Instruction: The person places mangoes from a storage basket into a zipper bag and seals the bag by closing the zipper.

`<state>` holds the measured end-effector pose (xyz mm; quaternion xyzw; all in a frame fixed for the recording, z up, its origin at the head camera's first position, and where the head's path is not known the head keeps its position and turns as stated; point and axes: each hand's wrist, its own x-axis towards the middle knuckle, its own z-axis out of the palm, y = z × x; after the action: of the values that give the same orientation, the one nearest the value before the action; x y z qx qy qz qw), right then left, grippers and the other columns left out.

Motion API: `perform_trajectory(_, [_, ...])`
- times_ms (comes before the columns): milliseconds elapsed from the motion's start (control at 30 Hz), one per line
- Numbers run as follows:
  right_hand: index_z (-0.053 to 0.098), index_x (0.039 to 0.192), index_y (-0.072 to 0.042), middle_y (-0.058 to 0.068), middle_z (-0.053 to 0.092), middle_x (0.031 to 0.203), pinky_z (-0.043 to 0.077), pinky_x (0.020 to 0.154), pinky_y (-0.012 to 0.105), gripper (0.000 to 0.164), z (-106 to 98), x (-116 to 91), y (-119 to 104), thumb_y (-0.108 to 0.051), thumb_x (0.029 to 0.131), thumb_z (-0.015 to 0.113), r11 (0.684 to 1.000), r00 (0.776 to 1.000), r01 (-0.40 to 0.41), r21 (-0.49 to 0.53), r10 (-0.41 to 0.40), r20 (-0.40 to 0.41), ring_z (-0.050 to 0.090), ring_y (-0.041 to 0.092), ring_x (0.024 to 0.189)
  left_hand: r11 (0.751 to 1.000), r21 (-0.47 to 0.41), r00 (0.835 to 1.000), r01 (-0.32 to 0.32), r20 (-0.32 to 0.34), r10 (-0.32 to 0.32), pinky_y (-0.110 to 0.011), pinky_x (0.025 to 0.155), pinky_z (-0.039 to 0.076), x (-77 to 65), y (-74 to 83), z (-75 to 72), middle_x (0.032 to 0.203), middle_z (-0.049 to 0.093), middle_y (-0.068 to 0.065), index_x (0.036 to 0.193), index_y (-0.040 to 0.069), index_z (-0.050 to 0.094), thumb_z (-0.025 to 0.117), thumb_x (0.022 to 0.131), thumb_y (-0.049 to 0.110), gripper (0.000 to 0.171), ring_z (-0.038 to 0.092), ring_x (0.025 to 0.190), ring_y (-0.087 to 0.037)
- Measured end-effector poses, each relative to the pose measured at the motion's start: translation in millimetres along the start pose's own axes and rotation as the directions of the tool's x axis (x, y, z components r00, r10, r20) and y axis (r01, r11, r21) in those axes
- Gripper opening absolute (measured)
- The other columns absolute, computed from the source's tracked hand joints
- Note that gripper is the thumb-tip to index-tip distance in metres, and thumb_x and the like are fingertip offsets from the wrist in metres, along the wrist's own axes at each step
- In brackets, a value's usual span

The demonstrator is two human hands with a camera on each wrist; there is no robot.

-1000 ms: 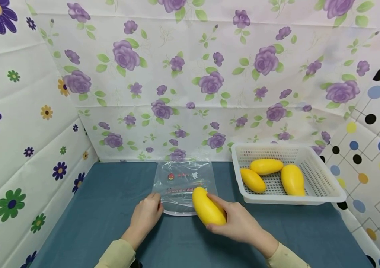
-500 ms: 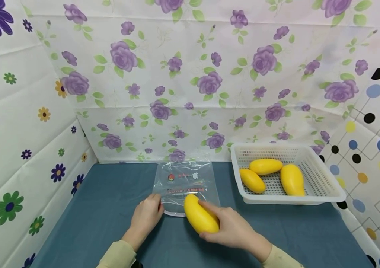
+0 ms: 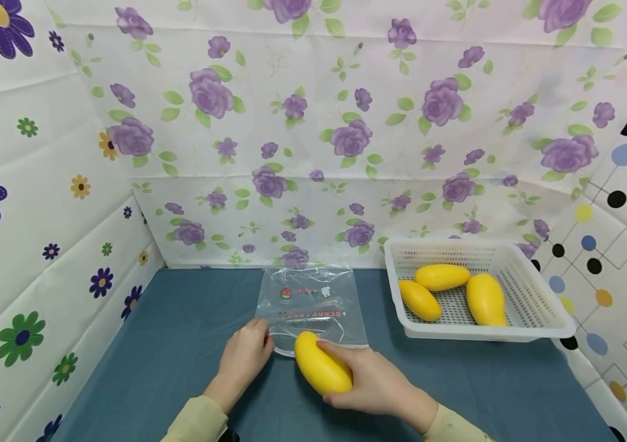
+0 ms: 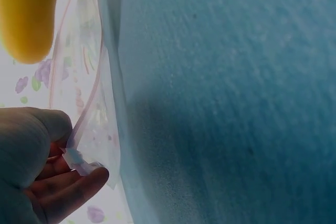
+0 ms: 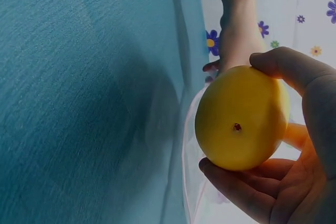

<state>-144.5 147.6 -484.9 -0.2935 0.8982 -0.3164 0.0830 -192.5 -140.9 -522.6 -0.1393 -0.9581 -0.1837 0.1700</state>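
My right hand [image 3: 376,382] grips a yellow mango [image 3: 321,363], thumb on one side and fingers on the other. In the right wrist view the mango's stem end [image 5: 237,127] faces the camera. A clear zip bag [image 3: 313,294] with red print lies flat on the table, its mouth edge toward me. At the left corner of that edge, my left hand [image 3: 242,351] pinches the plastic; the left wrist view shows the corner [image 4: 79,160] between thumb and fingers and the mouth slightly parted. The mango overlaps the right part of the bag's mouth edge in the head view.
A white perforated basket [image 3: 484,332] stands at the back right with three more mangoes [image 3: 486,299] in it. A blue-grey cloth [image 3: 180,344] covers the table. Flower-patterned sheets [image 3: 291,153] rise behind and at the left, a dotted one [image 3: 617,276] at the right.
My right hand has carried the mango left and toward me, closer to my left hand along the bag's mouth. The left hand keeps its pinch on the bag's corner.
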Motion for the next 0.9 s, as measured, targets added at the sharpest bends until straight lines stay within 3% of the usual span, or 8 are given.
perform_trajectory(233, [0.049, 0.161, -0.028, -0.008, 0.062, 0.150, 0.052, 0.082, 0.029, 0.084, 5.7, 4.9, -1.5, -0.055, 0.088, 0.083, 0.999, 1.000, 0.013, -0.034, -0.012, 0.016, 0.062, 0.003, 0.100, 1.000, -0.015, 1.000, 0.006, -0.001, -0.006, -0.028, 0.051, 0.037, 0.6, -0.3, 0.7, 0.068, 0.040, 0.002, 0.075, 0.014, 0.052, 0.080, 0.087, -0.002, 0.034, 0.039, 0.054, -0.011])
perform_trajectory(533, [0.051, 0.160, -0.028, -0.007, 0.067, 0.140, 0.049, 0.075, 0.025, 0.084, 11.5, 8.4, -4.6, -0.054, 0.088, 0.084, 0.998, 0.997, 0.059, -0.030, -0.058, 0.045, 0.060, 0.001, 0.093, 1.000, -0.020, 1.000, 0.005, -0.005, -0.005, -0.029, 0.052, 0.038, 0.9, -1.3, 0.7, 0.069, 0.040, 0.002, 0.076, 0.014, 0.053, 0.081, 0.087, -0.001, 0.033, 0.039, 0.055, -0.012])
perform_trajectory(900, [0.052, 0.159, -0.026, -0.007, 0.070, 0.134, 0.049, 0.072, 0.027, 0.084, 20.5, 16.7, -0.3, -0.051, 0.086, 0.085, 0.999, 1.000, -0.009, -0.047, 0.009, 0.018, 0.059, 0.003, 0.084, 1.000, -0.012, 1.000, -0.003, 0.011, 0.003, -0.028, 0.052, 0.037, 0.2, 5.6, -0.1, 0.070, 0.041, 0.002, 0.077, 0.015, 0.053, 0.081, 0.088, 0.001, 0.033, 0.038, 0.054, -0.011])
